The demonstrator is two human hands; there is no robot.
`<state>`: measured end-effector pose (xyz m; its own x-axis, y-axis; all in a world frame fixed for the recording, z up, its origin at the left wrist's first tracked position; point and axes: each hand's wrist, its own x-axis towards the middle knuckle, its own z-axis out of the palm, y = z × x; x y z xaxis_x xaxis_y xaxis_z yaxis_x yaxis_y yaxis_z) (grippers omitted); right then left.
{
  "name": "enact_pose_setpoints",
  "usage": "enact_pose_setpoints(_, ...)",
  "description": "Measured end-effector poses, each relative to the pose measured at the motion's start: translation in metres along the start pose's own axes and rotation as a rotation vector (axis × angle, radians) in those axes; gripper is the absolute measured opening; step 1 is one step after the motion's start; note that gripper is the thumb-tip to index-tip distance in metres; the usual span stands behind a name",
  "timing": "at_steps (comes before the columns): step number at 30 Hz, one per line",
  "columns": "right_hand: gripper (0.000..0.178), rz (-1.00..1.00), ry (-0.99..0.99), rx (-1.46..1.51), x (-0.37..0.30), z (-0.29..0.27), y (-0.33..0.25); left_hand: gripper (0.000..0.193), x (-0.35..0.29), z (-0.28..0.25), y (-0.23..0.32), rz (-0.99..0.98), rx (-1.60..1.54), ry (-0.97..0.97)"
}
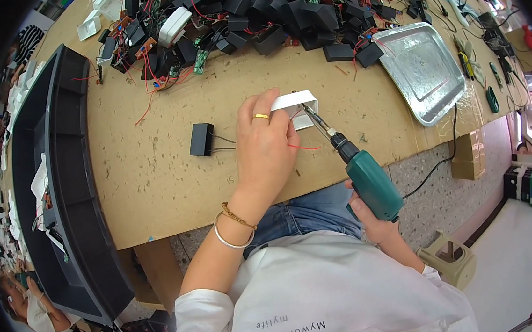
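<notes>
My left hand (265,134) is closed round a white plastic housing (295,99), held on its side over the cardboard-covered table. My right hand (370,217) grips a green corded soldering gun (373,184) by its handle. The gun's thin metal tip reaches into the open side of the housing; its exact contact point is too small to make out. A red wire (306,147) sticks out beside my left fingers. Left of that hand lies a black rectangular block (201,139), its two dark leads running under the hand.
A large heap of black blocks (271,15), circuit boards and red wires covers the table's far side. A silver metal tray (427,80) stands at the right, near pliers (466,60). A long black bin (75,184) stands along the left. The gun's cord (434,178) hangs past the table's edge.
</notes>
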<state>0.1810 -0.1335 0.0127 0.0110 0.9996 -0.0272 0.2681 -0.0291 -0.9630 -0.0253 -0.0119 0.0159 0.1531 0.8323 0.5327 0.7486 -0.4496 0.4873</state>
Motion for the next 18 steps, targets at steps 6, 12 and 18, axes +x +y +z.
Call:
enact_pose_setpoints(6, 0.034, 0.012, -0.005, 0.016, 0.0006, 0.0026, 0.0009, 0.012, -0.0015, -0.0001, -0.0002, -0.029, 0.011, 0.000)
enact_pose_setpoints(12, 0.033, 0.036, -0.001, 0.030, -0.0001, 0.0026, 0.0008, 0.012, -0.0017, 0.0020, -0.0019, -0.022, -0.007, -0.010)
enact_pose_setpoints(18, 0.033, 0.029, 0.005, 0.001, 0.0010, 0.0024, 0.0021, 0.009, -0.0006, 0.0034, -0.0021, -0.061, -0.052, -0.002)
